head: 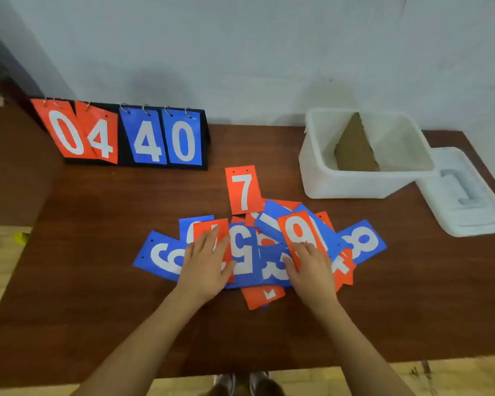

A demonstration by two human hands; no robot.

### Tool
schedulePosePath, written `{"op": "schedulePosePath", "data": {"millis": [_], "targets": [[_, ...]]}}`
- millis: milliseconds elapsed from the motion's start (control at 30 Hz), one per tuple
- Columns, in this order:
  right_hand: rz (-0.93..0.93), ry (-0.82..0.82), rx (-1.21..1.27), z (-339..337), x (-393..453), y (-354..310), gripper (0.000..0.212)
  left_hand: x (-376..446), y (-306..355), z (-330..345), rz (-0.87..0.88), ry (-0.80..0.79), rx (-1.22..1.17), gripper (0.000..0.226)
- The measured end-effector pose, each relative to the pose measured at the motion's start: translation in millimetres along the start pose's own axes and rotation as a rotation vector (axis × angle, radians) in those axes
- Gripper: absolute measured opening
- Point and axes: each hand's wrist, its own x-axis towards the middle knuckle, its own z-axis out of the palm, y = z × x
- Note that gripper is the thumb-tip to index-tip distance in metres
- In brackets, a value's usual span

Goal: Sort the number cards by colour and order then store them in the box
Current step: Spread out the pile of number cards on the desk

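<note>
Just starting: cards (257,250) all mixed, box (312,167) without cards, left hand (205,262) and right hand (309,267) flat on pile, gripping nothing.

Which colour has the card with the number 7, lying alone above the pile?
Red-orange with a white digit; the 7 card shows in the head view.
</note>
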Motion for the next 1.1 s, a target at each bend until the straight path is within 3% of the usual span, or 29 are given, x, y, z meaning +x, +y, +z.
{"op": "schedulePosePath", "data": {"millis": [133,300,433,567,700,767,933,1000,1100], "targets": [[0.266,0.159,-0.018,5,20,8,0.061,27,15,8,0.176,0.047,0.060,0.055],[0.350,0.177,0.007,13,37,30,0.084,66,51,24,0.373,0.126,0.129,0.054],[0.248,0.166,0.098,16,47,43,0.076,99,65,39,0.497,0.173,0.178,0.056],[-0.102,0.247,0.235,16,53,57,0.027,120,63,48,0.606,0.315,0.191,0.055],[-0.283,0.349,0.562,5,50,66,0.035,128,63,45,0.843,0.604,0.188,0.037],[-0.309,0.438,0.556,2,53,73,0.034,131,66,46,0.894,0.658,0.211,0.036],[0.023,0.628,0.141,6,44,110,0.041,129,77,49,0.917,0.721,0.206,0.040],[0.160,0.526,0.032,8,28,125,0.045,119,78,49,0.885,0.746,0.187,0.039],[0.228,0.443,0.069,14,3,134,0.056,96,81,49,0.770,0.781,0.022,0.036]]}}
